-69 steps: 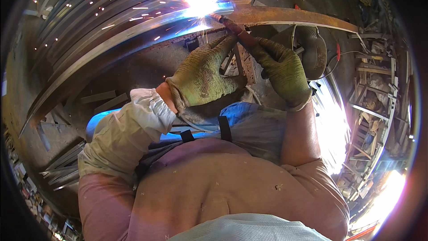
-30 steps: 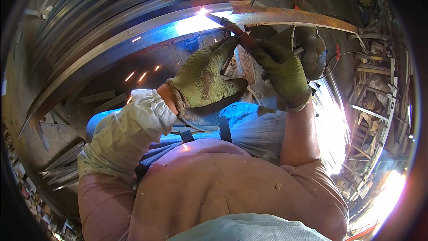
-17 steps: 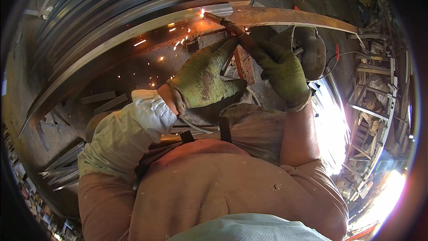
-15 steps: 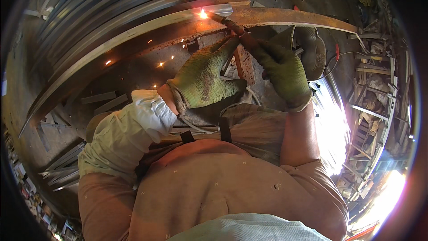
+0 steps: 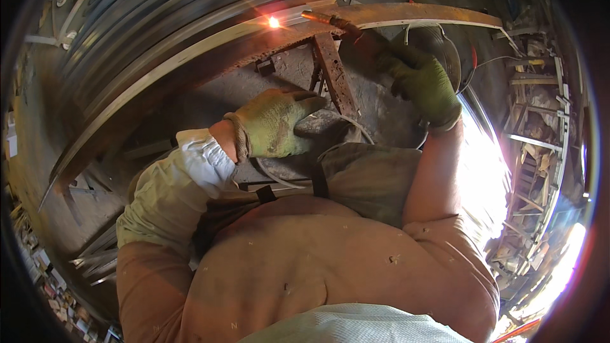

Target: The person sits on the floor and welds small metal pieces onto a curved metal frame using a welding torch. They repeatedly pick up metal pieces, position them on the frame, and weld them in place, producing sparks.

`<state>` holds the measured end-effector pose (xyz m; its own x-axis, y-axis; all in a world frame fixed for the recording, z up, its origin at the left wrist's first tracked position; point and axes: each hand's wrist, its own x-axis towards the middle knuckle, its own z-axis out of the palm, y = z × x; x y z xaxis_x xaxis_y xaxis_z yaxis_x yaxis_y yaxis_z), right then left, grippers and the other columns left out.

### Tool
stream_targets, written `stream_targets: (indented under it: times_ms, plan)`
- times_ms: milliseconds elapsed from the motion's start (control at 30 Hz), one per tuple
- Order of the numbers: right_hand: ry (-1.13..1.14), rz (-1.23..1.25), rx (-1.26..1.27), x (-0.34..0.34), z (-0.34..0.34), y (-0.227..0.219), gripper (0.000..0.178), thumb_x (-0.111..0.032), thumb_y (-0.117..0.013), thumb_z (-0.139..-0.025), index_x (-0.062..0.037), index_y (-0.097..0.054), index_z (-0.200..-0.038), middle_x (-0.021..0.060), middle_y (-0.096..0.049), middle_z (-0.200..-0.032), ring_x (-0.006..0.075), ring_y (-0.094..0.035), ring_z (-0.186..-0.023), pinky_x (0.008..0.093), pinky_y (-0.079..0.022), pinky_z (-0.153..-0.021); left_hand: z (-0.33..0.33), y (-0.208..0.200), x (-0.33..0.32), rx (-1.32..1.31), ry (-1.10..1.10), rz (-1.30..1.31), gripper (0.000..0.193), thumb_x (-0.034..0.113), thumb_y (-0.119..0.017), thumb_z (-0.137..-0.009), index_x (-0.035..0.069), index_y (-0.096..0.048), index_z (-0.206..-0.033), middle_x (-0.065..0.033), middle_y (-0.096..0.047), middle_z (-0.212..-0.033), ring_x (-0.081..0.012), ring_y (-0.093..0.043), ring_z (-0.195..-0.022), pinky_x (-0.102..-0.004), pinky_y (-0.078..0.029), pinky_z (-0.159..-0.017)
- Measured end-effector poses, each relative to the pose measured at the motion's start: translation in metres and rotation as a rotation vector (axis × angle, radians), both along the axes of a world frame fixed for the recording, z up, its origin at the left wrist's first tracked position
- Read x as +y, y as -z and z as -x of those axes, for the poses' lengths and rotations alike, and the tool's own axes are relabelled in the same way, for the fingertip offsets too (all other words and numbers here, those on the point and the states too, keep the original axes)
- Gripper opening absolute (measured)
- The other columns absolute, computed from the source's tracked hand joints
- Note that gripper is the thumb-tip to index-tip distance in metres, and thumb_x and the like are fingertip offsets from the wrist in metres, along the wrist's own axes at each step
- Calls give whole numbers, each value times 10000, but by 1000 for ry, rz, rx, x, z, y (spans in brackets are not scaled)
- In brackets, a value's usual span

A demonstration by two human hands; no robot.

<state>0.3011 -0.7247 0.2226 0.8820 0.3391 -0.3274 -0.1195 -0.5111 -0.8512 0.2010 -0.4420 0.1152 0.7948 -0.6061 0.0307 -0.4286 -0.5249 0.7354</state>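
Observation:
My right hand [image 5: 426,89], in a green work glove, is closed round a welding torch [image 5: 348,26] whose copper-coloured tip points left. The tip hangs to the right of a small red-hot weld spot [image 5: 274,22] and apart from it. That spot glows on a long pale steel bar [image 5: 210,49] lying along a rusty beam [image 5: 438,14]. My left hand [image 5: 273,126], gloved alike with a white sleeve cover at the wrist, hovers in front of my lap. It holds nothing, and its thumb and fingers are apart.
Several long steel profiles [image 5: 165,9] lie side by side beyond the beam. A rusty leg [image 5: 335,76] runs from the beam toward me. At the right stand a dark round container [image 5: 448,57] and a rack of scrap pieces [image 5: 534,121]. A pale cable [image 5: 356,124] curves near my knees.
The bright flame-like arc and flying sparks are gone, leaving a glowing spot. My right hand has drawn the torch away to the right. My left hand has dropped back toward my lap.

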Motion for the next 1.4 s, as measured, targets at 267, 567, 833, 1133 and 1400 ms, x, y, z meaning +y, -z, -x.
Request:
stream_targets:
  times_ms: [267, 567, 833, 1133, 1400]
  plan:
    - [-63, 336, 72, -63, -23, 12, 410, -325, -733, -1078, -102, -779, -1419, 18, -821, -1034, 73, -639, -691, 255, -503, -599, 9, -13, 33, 59, 56, -464, 732, 393, -854, -870, 33, -679, -1483, -227, -740, -1410, -450, -727, -1243, -512, -590, -1087]
    - [-436, 438, -196, 14, 17, 52, 601, -582, -660, -1082, -81, -796, -1387, 210, -827, -1197, 374, -787, -1102, 463, -592, -1001, 25, -78, 121, 12, -405, -351, 732, 262, -868, -943, 24, -625, -1592, -233, -636, -1613, -381, -592, -1513, -453, -430, -1297]
    - [-600, 749, -229, 76, 38, 82, 446, -404, -457, -1170, -305, -671, -1549, 166, -772, -1368, 408, -727, -1286, 504, -559, -1116, 68, -49, 257, 86, -864, -274, 781, 308, -863, -1005, -14, -556, -1647, -229, -622, -1638, -340, -583, -1531, -415, -445, -1278]
    - [-706, 750, -196, 106, 41, 136, 797, -135, -455, -1129, -519, -237, -1792, 165, -574, -1682, 411, -642, -1466, 563, -571, -1170, 92, 22, 301, 4, -953, -762, 985, 415, -981, -800, 51, -584, -1625, -270, -647, -1578, -430, -624, -1464, -475, -501, -1234]
    - [-692, 677, 97, 118, 59, 89, 868, -144, -513, -1099, -439, -138, -1823, 180, -510, -1743, 444, -632, -1451, 567, -539, -1201, 86, 15, 263, -10, -1015, -1111, 919, 461, -981, -793, 117, -555, -1531, -195, -594, -1576, -449, -612, -1425, -575, -550, -1136]
